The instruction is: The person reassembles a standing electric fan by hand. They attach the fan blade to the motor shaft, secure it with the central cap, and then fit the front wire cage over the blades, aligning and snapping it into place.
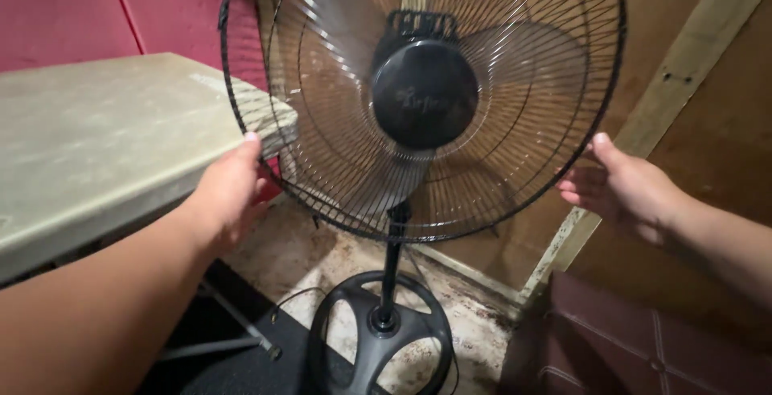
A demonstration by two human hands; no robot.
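Two bare hands reach forward to either side of a black wire fan guard [338, 121]. The left hand [229, 194] presses its thumb and curled fingers against the guard's lower left rim, gripping it. The right hand [623, 186] rests at the lower right rim, thumb up along the wire and fingers curled behind; whether it grips firmly cannot be told.

Between the hands sits the head of a pedestal fan [422, 93], facing the camera, with translucent blades behind the wires and a round black hub cap [424, 93] at the centre bearing pale lettering. A thin black pole [392, 266] drops from the head to a round black base [378, 347] on a stained, speckled floor [305, 254].

Just left of the fan, close behind the left hand, a dusty grey-green tabletop [104, 137] juts toward the guard, its corner showing through the wires. Behind it is a red wall [72, 9]. To the right stand brown wooden panels with a pale wooden strip [683, 65]. A dark maroon cushioned surface [643, 339] lies at lower right.
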